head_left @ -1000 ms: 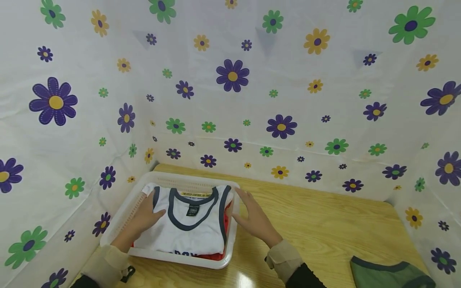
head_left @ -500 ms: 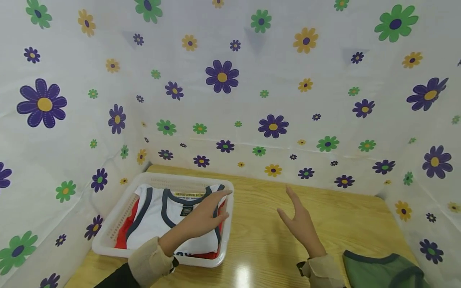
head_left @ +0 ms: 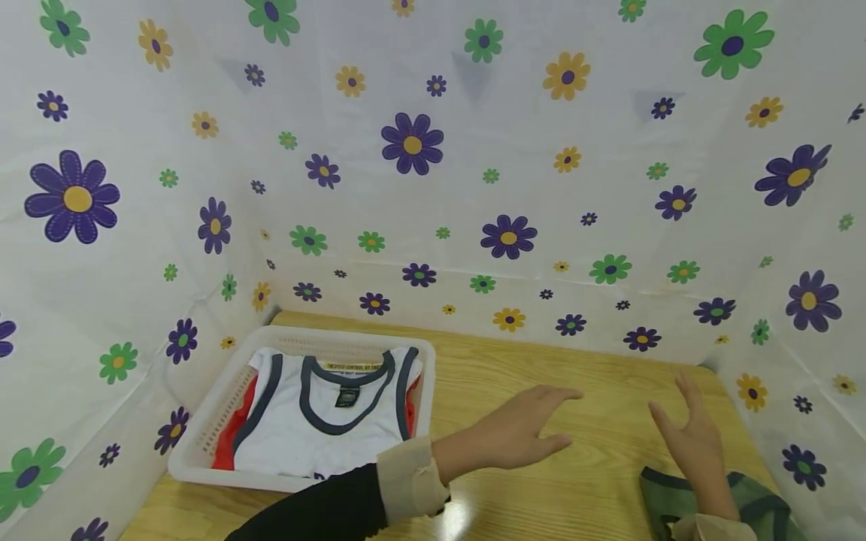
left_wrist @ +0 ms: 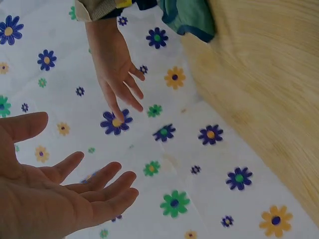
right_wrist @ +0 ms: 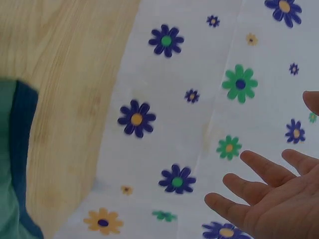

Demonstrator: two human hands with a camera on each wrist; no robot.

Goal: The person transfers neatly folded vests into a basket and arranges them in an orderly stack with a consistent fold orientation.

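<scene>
My left hand [head_left: 510,430] is over the middle of the table, fingers extended and holding nothing. Farther right, my right hand [head_left: 693,436] is also empty, its fingers spread; in the head view it overlaps a green garment with dark trim [head_left: 659,492] at the front right. Both hands appear in the left wrist view, the left hand [left_wrist: 65,189] near and the right hand [left_wrist: 117,74] beyond. At the left, a white plastic basket [head_left: 196,447] holds a folded white tank top with dark trim [head_left: 284,421], and red cloth [head_left: 233,432] shows beneath it.
The wooden table [head_left: 528,368] is enclosed at the back and both sides by a white flower-print sheet [head_left: 446,195]. The basket stands near the left back corner. My left forearm crosses its front right corner in the head view.
Both hands have moved right, away from the basket: the left hand passed over the tank top to mid-table, the right hand reached the green garment's side. The tank top stays in the basket.
</scene>
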